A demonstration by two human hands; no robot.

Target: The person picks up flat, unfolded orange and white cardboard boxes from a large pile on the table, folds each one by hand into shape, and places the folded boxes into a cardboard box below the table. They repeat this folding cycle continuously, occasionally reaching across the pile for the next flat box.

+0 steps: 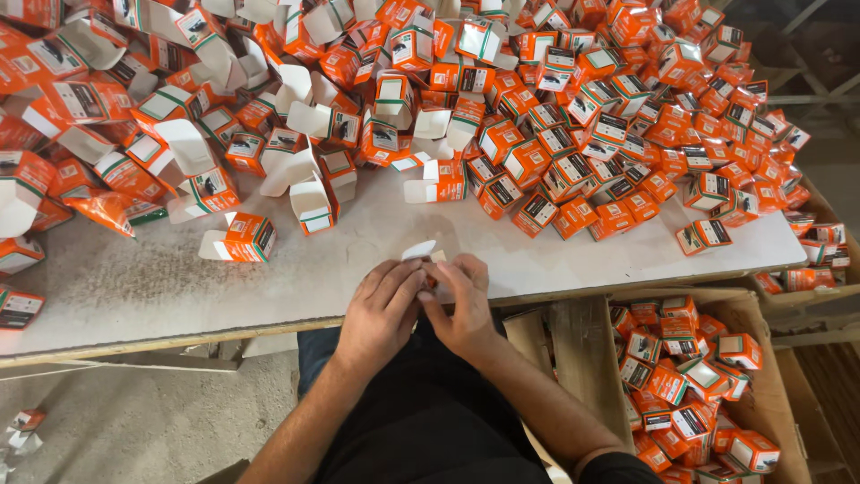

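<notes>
A grey worktable (161, 282) carries heaped small orange cartons (573, 134).

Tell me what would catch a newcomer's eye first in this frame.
The great heap of small orange cartons that covers the far half of the white table, many on the left with flaps open. Near the table's front edge, the left hand and right hand meet around one small carton. At lower right, a cardboard box holds more closed orange cartons.

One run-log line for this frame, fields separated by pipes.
left hand + right hand: both on small orange-white carton | at table edge | open cartons left | closed cartons right | filled box below
</notes>
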